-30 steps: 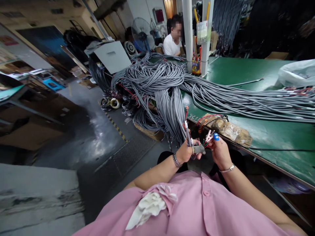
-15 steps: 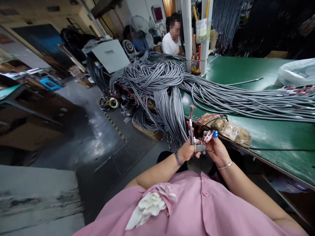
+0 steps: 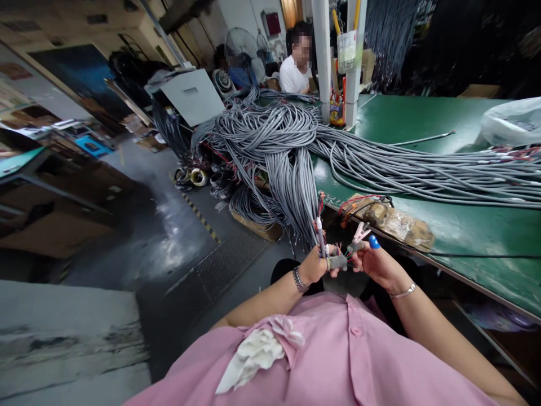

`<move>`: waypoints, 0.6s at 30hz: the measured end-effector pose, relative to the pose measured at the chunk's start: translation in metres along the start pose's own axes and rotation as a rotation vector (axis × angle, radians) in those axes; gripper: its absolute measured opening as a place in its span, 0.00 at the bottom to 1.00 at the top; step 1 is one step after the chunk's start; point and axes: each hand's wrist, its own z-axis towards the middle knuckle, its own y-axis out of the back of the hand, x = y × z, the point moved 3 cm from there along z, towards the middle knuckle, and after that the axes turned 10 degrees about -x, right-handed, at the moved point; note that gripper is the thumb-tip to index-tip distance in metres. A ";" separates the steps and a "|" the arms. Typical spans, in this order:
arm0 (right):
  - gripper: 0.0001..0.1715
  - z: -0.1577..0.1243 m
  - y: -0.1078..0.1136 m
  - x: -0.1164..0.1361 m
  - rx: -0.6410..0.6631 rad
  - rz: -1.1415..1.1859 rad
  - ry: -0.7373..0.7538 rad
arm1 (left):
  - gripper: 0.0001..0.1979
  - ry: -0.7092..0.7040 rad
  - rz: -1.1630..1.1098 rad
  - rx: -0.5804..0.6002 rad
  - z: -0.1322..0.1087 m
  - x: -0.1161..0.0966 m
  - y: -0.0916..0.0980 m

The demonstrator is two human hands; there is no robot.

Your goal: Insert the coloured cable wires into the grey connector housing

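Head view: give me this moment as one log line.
left hand: grips cable end upright | right hand: pinches coloured wires, blue fingertip cap | grey cable pile: on green table

Green bench: grey cables heaped beyond fingers, spilling over edge just left of them. Taped block just beyond fingers, at near edge. White bag far right.

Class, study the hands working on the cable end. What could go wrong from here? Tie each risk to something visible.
The thin coloured wires fan out between the left hand and right hand; a hard pull might snap one.
The cable end stands upright in the left hand's grip; its loose strands could prick a finger.
The grey cable heap hangs over the table edge beside the hands and may snag the work.
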 end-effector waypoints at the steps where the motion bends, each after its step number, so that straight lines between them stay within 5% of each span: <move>1: 0.28 -0.003 0.000 0.000 0.029 -0.060 -0.004 | 0.21 -0.013 0.037 0.003 -0.001 0.000 0.001; 6: 0.13 -0.009 -0.008 0.012 -0.004 -0.316 0.120 | 0.20 -0.104 0.155 0.035 0.000 0.001 -0.001; 12: 0.13 -0.015 -0.033 0.020 0.124 -0.523 0.192 | 0.17 -0.180 0.345 0.234 0.004 0.005 -0.008; 18: 0.14 -0.014 -0.007 0.020 -0.120 -0.484 0.354 | 0.21 -0.144 0.260 0.037 0.002 -0.003 -0.009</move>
